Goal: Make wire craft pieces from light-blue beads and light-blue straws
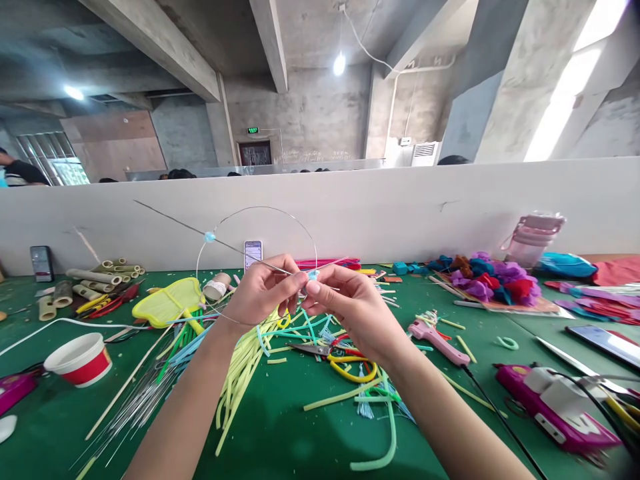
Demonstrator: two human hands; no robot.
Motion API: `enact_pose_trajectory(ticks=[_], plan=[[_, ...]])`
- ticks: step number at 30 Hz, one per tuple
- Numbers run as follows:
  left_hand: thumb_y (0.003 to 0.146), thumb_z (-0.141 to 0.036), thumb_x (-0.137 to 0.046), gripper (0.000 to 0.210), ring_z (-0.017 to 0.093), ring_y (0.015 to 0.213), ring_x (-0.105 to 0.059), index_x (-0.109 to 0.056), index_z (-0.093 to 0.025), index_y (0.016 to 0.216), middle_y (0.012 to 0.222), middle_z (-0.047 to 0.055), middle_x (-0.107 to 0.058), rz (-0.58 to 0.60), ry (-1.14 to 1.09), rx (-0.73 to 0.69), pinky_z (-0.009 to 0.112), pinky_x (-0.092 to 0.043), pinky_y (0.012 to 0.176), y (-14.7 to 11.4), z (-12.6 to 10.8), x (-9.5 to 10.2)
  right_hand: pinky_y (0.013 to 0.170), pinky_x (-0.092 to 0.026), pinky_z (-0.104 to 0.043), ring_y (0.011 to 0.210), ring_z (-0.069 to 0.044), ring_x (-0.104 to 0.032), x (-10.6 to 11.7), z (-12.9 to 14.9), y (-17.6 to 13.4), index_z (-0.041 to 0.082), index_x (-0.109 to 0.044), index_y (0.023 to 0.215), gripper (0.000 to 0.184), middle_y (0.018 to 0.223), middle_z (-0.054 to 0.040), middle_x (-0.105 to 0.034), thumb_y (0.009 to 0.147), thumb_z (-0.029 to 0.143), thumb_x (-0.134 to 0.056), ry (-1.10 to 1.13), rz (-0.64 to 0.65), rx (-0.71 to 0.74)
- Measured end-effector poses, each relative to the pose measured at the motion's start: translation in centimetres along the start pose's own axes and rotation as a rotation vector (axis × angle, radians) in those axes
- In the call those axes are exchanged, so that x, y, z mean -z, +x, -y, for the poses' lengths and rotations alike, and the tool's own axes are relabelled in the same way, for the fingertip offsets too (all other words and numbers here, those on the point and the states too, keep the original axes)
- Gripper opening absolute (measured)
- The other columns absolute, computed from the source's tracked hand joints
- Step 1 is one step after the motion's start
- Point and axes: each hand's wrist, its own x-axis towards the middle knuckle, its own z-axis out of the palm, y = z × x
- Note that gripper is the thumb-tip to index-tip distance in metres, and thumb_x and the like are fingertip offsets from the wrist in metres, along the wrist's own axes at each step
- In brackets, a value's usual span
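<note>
A thin wire hoop (261, 207) is held up over the green table between my two hands. A straight dark wire (173, 218) crosses it, joined at the upper left by a small light-blue wrap (210, 237). The fingers of my left hand (267, 290) are pinched on the straight wire near the hoop's right side. Thumb and fingers of my right hand (345, 300) close on the hoop beside another light-blue wrap (313, 274). Fingertips of both hands nearly meet there and partly hide the joint. Below lie yellow-handled scissors (353, 367) and pale yellow strips (245, 380).
A yellow net-shaped piece (170, 302), bare wires (133, 393) and a paper cup (80, 359) are at left. A pink glue gun (440, 341), a purple power strip (555, 410) and colourful crumpled material (493, 280) lie right. A white partition (400, 213) rises behind the table.
</note>
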Motion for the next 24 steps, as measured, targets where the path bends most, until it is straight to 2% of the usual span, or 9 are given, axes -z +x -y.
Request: enact_pose_trajectory(ticks=[4,8,13,24], plan=[[0.091,-0.040,-0.067,0.026,0.009,0.052,-0.061,-0.062,-0.018,0.079,0.060,-0.002,-0.062,0.002,0.036,-0.003,0.018,-0.046,0.044,0.1,0.0,0.5,0.074,-0.061,-0.026,0.068,-0.011,-0.070,0.4,0.2,0.1,0.019,-0.073,0.086,0.024,0.074,0.0003,-0.072,0.074,0.036,-0.085,-0.040,-0.011,0.016],[0.092,-0.036,-0.067,0.021,0.009,0.053,-0.062,-0.065,-0.019,0.082,0.060,-0.003,-0.062,0.012,-0.020,-0.043,0.016,-0.046,0.043,0.1,0.1,0.7,0.071,-0.060,-0.022,0.069,-0.011,-0.072,0.6,0.3,0.2,0.018,-0.075,0.085,0.023,0.076,-0.0023,-0.074,0.082,0.040,-0.079,0.052,-0.020,0.003],[0.093,-0.033,-0.067,0.019,0.009,0.055,-0.063,-0.067,-0.018,0.081,0.064,-0.002,-0.065,0.095,-0.068,-0.043,0.017,-0.048,0.046,-0.1,0.2,0.6,0.062,-0.057,-0.015,0.063,-0.008,-0.070,1.0,0.1,0.5,0.017,-0.075,0.083,0.019,0.069,-0.0015,-0.074,0.080,0.035,-0.082,0.190,0.032,-0.051],[0.094,-0.031,-0.067,0.018,0.009,0.052,-0.063,-0.068,-0.019,0.080,0.062,-0.002,-0.066,0.164,-0.175,-0.002,0.018,-0.047,0.045,-0.3,0.3,0.5,0.061,-0.056,-0.013,0.062,-0.006,-0.070,2.1,-0.8,1.0,0.019,-0.076,0.080,0.014,0.068,0.0008,-0.074,0.078,0.030,-0.085,0.260,0.133,-0.077]])
